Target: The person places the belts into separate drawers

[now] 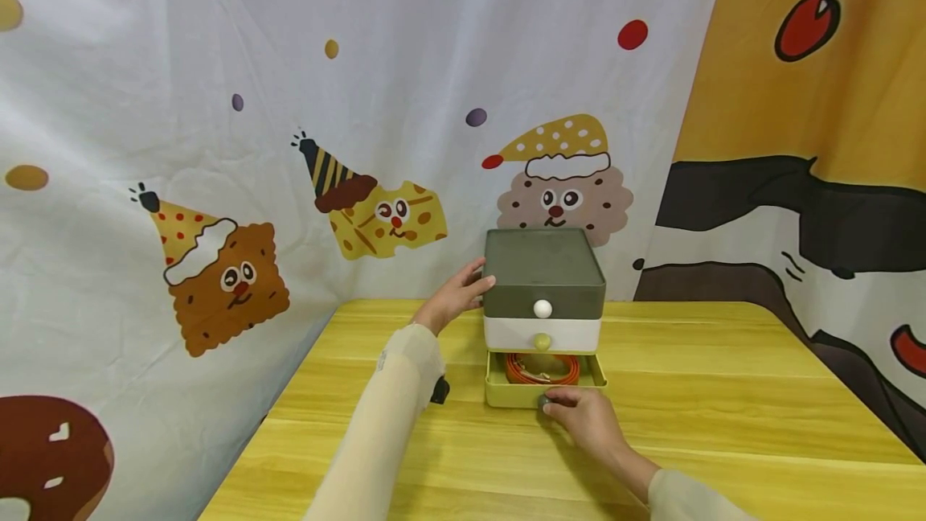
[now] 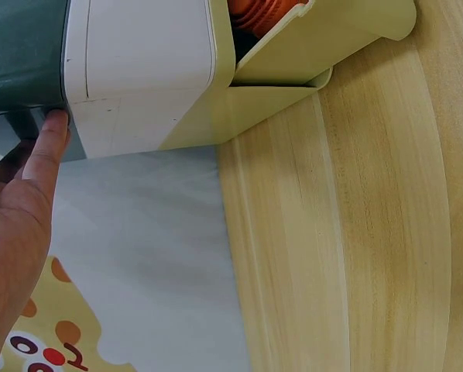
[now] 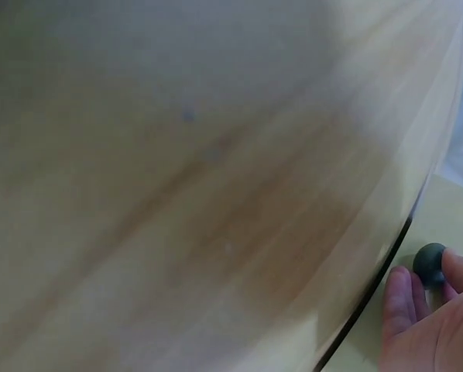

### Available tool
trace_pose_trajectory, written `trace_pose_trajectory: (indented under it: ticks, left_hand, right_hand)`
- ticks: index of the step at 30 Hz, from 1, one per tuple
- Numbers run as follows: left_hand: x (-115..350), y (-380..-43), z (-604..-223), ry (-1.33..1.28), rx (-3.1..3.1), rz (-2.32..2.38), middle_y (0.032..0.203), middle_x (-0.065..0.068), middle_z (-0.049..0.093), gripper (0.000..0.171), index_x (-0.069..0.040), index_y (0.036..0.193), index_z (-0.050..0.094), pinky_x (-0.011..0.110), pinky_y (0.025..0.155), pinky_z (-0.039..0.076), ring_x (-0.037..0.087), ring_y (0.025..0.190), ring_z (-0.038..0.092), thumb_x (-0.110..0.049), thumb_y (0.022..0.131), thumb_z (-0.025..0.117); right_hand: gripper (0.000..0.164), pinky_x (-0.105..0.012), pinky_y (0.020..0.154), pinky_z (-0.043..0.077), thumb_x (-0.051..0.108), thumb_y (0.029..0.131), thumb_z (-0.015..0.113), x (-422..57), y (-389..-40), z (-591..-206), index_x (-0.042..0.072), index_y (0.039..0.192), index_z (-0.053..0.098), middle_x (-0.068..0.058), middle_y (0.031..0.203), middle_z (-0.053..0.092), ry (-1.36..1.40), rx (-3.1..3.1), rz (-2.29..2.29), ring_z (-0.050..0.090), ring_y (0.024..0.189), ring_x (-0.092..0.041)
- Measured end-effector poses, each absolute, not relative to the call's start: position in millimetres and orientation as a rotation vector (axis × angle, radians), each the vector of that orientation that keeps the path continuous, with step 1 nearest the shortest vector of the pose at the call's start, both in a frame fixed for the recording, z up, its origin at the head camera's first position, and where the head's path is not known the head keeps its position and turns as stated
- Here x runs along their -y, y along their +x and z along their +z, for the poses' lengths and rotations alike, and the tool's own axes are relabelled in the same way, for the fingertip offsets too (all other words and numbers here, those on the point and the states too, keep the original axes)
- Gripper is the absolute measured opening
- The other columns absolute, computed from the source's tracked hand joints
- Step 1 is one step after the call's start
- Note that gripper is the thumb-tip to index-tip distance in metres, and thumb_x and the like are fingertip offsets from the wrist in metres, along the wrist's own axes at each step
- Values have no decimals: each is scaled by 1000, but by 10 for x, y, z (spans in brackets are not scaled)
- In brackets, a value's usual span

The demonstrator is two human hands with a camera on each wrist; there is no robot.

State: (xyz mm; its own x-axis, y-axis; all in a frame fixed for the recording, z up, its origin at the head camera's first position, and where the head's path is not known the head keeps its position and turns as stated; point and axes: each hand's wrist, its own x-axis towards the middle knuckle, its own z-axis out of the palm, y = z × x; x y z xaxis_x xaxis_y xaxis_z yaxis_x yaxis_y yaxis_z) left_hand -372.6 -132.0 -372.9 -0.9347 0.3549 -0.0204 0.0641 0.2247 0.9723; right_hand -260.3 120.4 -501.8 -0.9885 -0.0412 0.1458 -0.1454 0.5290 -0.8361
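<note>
A small three-tier drawer box (image 1: 544, 260) stands on the table, dark green on top, white in the middle and yellow-green below. Its bottom drawer (image 1: 512, 397) is pulled out toward me. Inside lies a coiled orange-red strap (image 1: 514, 368) with metal-looking fittings. My right hand (image 1: 587, 423) pinches the drawer's dark round knob (image 3: 429, 264) between thumb and fingers. On the box's left side, my left hand (image 1: 453, 294) rests with fingers extended against the green tier; in the left wrist view a fingertip (image 2: 55, 122) touches its edge.
The wooden table (image 1: 723, 392) extends around the box. Behind it hangs a white curtain (image 1: 405, 38) printed with cartoon snacks, and a yellow, black and white printed cloth (image 1: 817, 119) hangs at the right. The white knob (image 1: 542, 309) and yellow knob (image 1: 542, 341) belong to the upper drawers.
</note>
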Motion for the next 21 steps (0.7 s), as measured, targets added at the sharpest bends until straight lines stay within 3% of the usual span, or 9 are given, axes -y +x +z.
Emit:
trace_pose_trajectory:
  ticks: [12,21]
  left_hand:
    - [1310,-3730,-3738,365,-2287,1756,163,5,22,74,-33,159,22,44,111,38,24,143,35,-50,97,59]
    - [1325,-3738,-3743,382,-2260,1779,163,7,21,74,-31,160,21,46,112,37,26,144,33,-46,99,59]
  right_hand:
    - [12,-34,76,54,8,81,81,-1211,-2746,-4984,10,93,80,-1,93,75,180,2683,1435,67,91,-18]
    - [12,-35,74,55,13,81,82,-1190,-2829,-5000,14,93,80,0,96,75,174,2693,1403,67,90,-18]
